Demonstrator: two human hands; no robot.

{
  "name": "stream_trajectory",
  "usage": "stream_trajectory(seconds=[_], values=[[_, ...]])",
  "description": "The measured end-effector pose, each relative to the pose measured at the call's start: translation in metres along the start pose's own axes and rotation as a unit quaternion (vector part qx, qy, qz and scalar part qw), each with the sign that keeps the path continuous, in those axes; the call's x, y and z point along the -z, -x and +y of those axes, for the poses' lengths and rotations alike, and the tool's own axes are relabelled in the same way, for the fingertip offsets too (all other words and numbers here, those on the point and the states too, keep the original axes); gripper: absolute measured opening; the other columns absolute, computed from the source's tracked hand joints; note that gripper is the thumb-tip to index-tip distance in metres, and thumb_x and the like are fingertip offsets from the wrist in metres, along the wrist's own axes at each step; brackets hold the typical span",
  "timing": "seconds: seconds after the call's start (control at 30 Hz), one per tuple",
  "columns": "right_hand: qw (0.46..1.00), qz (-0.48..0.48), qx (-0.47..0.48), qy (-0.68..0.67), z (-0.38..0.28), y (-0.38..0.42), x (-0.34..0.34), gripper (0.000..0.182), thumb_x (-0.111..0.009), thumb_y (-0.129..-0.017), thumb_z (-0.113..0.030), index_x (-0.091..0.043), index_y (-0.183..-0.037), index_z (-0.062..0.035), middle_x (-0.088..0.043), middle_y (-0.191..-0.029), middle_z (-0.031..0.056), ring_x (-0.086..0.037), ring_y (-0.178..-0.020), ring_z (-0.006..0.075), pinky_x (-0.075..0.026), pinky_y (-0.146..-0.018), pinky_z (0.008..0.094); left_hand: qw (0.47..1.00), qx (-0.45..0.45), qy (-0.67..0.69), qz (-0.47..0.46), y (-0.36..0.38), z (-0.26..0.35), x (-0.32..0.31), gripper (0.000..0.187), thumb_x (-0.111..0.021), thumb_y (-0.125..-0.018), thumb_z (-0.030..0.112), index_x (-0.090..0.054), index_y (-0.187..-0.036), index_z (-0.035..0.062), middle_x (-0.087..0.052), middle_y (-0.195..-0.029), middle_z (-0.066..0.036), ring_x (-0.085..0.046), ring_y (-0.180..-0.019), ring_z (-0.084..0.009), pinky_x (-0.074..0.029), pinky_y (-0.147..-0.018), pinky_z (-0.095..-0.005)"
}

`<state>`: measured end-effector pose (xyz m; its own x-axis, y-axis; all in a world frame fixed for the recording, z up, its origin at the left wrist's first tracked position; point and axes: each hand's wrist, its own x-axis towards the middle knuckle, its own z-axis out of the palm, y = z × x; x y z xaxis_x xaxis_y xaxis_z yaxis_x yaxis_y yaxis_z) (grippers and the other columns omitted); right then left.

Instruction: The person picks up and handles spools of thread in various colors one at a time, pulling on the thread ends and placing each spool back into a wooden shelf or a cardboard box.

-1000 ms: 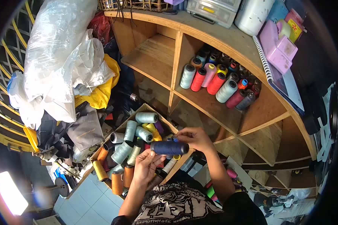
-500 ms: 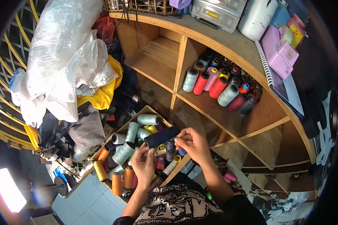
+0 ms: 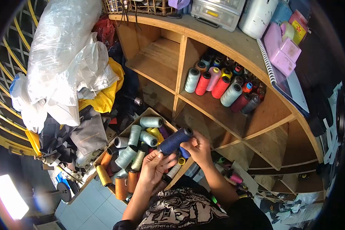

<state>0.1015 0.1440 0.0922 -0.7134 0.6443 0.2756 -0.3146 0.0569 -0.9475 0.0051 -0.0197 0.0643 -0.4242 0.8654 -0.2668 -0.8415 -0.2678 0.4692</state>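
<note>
A navy blue thread spool [image 3: 175,141] is held at a tilt above an open box [image 3: 151,111] of thread spools. The lower left end of the spool rests between the thumb and fingers of my left hand [image 3: 154,167]. Around its upper right end, the fingers of my right hand [image 3: 198,148] are closed. Below and beside my hands lie a pale mint spool [image 3: 151,122], a yellow spool [image 3: 102,175] and an orange spool [image 3: 120,188], with several others. My hands hide part of the box's near side.
A curved wooden shelf [image 3: 182,61] stands ahead, with several upright spools, among them a red spool [image 3: 220,87], in one compartment. Clear plastic bags [image 3: 61,57] and a yellow cloth [image 3: 107,96] are piled at left. On the shelf top are a notebook [image 3: 283,88] and a purple tape dispenser [image 3: 281,50].
The navy spool has moved slightly right and turned, its right end tilting up toward me. My left hand has shifted right with it, its fingers more spread.
</note>
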Motion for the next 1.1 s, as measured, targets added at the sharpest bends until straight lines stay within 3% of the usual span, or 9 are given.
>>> stream_trajectory(seconds=[0.07,0.17,0.6,0.7,0.77,0.9,0.97,1.03,1.1], values=[[0.985,-0.044,-0.031,0.165,-0.012,0.0,0.005,0.039,-0.074,-0.079,-0.005,-0.058,-0.114,0.0059,-0.067,-0.091,0.0083,-0.063,-0.083,0.0118,-0.051,-0.075,0.0246,1.0,-0.001,0.008,-0.005,0.002,0.0,-0.001,0.015,-0.052,-0.095,0.015,-0.056,-0.096,-0.0002,-0.064,-0.106,-0.023,-0.065,-0.099,-0.0299,-0.057,-0.086,-0.0443],[0.998,-0.048,-0.024,0.028,-0.001,0.0,0.009,0.037,-0.073,-0.079,-0.004,-0.06,-0.112,0.0066,-0.068,-0.094,0.0086,-0.064,-0.085,0.012,-0.052,-0.076,0.026,1.0,0.004,0.025,-0.008,0.002,0.0,0.002,0.016,-0.051,-0.096,0.016,-0.056,-0.097,0.0,-0.064,-0.104,-0.023,-0.067,-0.096,-0.0292,-0.058,-0.082,-0.042],[0.997,-0.038,-0.051,0.037,0.005,0.002,0.019,0.028,-0.065,-0.086,0.0,-0.061,-0.113,0.005,-0.067,-0.1,0.0081,-0.062,-0.089,0.0101,-0.05,-0.078,0.0238,0.993,0.071,0.092,0.004,-0.004,0.005,0.004,0.022,-0.045,-0.098,0.016,-0.053,-0.109,-0.0009,-0.066,-0.098,-0.021,-0.07,-0.085,-0.0253,-0.061,-0.074,-0.0354],[0.99,-0.06,-0.107,0.073,0.001,0.002,0.019,0.03,-0.065,-0.087,-0.005,-0.059,-0.116,0.0033,-0.064,-0.102,0.0055,-0.06,-0.091,0.0099,-0.048,-0.08,0.0248,0.992,0.082,0.095,0.03,-0.004,0.001,-0.001,0.03,-0.043,-0.1,0.021,-0.052,-0.111,-0.005,-0.065,-0.093,-0.021,-0.07,-0.075,-0.022,-0.062,-0.069,-0.0311],[0.973,-0.118,-0.156,-0.121,0.011,0.003,0.018,0.053,-0.076,-0.08,-0.015,-0.053,-0.124,0.0037,-0.062,-0.114,0.011,-0.059,-0.104,0.016,-0.047,-0.09,0.0283,0.989,0.103,0.103,0.038,-0.005,-0.003,0.001,0.031,-0.042,-0.1,0.022,-0.051,-0.113,-0.0049,-0.065,-0.094,-0.021,-0.07,-0.075,-0.0228,-0.062,-0.068,-0.0316],[0.963,-0.217,-0.161,0.013,0.025,0.006,0.028,0.057,-0.073,-0.082,-0.011,-0.046,-0.129,0.0059,-0.058,-0.122,0.0148,-0.056,-0.113,0.0209,-0.041,-0.101,0.0341,0.985,0.147,0.086,-0.002,-0.009,-0.015,0.014,0.033,-0.04,-0.101,0.023,-0.048,-0.117,-0.0052,-0.064,-0.099,-0.022,-0.069,-0.078,-0.0243,-0.061,-0.067,-0.0319],[0.968,-0.21,-0.122,0.061,0.02,-0.001,0.03,0.052,-0.073,-0.081,-0.008,-0.048,-0.125,0.0062,-0.06,-0.118,0.0143,-0.059,-0.108,0.0199,-0.046,-0.096,0.0327,0.987,0.16,0.009,0.009,-0.007,-0.015,0.01,0.035,-0.041,-0.101,0.025,-0.048,-0.117,-0.0042,-0.063,-0.104,-0.023,-0.069,-0.082,-0.0248,-0.059,-0.068,-0.0325],[0.99,0.012,-0.138,-0.022,0.022,-0.012,0.037,0.039,-0.078,-0.077,-0.018,-0.06,-0.107,0.0003,-0.066,-0.104,0.0086,-0.063,-0.09,0.0119,-0.051,-0.074,0.0266,0.977,0.097,-0.184,0.046,-0.007,-0.019,0.007,0.035,-0.043,-0.1,0.025,-0.047,-0.118,-0.0046,-0.065,-0.103,-0.021,-0.068,-0.086,-0.0276,-0.059,-0.071,-0.0371],[0.979,0.112,-0.077,0.153,0.014,-0.037,0.055,0.032,-0.077,-0.077,-0.017,-0.06,-0.098,0.0004,-0.066,-0.096,0.0098,-0.066,-0.083,0.0152,-0.053,-0.068,0.0281,0.935,0.037,-0.352,0.037,-0.002,-0.036,0.051,0.034,-0.049,-0.097,0.027,-0.051,-0.111,-0.0039,-0.064,-0.104,-0.02,-0.067,-0.084,-0.0308,-0.056,-0.074,-0.0393]])
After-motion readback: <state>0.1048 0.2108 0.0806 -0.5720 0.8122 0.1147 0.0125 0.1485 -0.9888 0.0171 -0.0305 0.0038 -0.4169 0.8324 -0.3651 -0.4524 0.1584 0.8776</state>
